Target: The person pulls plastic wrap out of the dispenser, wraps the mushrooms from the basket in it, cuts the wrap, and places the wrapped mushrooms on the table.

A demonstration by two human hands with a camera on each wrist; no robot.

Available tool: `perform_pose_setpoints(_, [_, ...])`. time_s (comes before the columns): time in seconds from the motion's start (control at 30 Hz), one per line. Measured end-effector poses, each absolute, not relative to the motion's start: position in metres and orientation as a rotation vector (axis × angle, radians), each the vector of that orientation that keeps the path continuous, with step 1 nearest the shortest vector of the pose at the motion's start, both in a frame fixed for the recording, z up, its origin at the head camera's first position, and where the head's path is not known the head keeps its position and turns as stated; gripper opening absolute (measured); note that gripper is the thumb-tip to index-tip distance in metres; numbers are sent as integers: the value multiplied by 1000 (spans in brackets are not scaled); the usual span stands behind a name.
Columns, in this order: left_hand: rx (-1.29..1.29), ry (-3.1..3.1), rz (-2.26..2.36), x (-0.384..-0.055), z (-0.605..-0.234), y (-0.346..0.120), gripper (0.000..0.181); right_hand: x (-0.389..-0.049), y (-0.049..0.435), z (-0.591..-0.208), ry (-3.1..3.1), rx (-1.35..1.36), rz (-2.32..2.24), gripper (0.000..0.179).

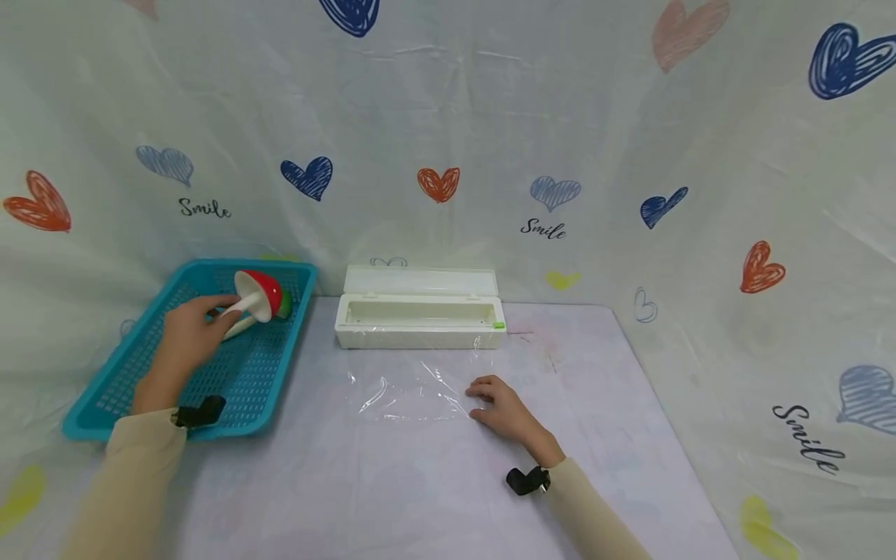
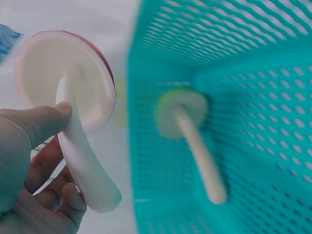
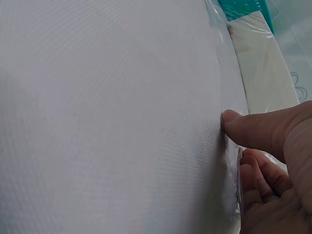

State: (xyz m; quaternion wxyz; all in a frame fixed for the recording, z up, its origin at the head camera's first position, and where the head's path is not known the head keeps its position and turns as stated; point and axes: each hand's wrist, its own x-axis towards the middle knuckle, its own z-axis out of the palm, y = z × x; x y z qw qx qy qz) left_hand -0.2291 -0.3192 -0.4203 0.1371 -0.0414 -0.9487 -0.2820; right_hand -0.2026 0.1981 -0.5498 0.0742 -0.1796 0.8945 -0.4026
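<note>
"Over the blue basket, what have we got?"

"Our left hand has the red mushroom, thumb and fingers drawn in, pinching its stem!"

"And look at it: red cap tipped sideways, creamy-white hollow underside, smooth white stem curving out and thickening to a rounded end."

"Below, we spot a green mushroom lying in the basket, pale stem showing. Now, our right hand?"

"At the edge of the clear film, on the surface before the white box! Fingers bent, thumb parted from them; whether they pinch the film, we can't tell."
</note>
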Motion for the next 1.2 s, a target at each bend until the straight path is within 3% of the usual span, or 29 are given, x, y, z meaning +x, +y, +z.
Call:
perform_pose_setpoints(0.3, [-188, -2601, -889, -213, -379, -272, 36, -203, 199, -552, 2678, -512, -1189, 32])
perform_pose_setpoints(0.63, [-261, -2542, -974, -206, -368, -218, 35, -201, 196, -552, 2663, -486, -1206, 32])
perform_pose_setpoints(1.2, [-519, -2647, -1228, -223, -443, -136, 33, -204, 197, -553, 2680, -510, -1199, 32])
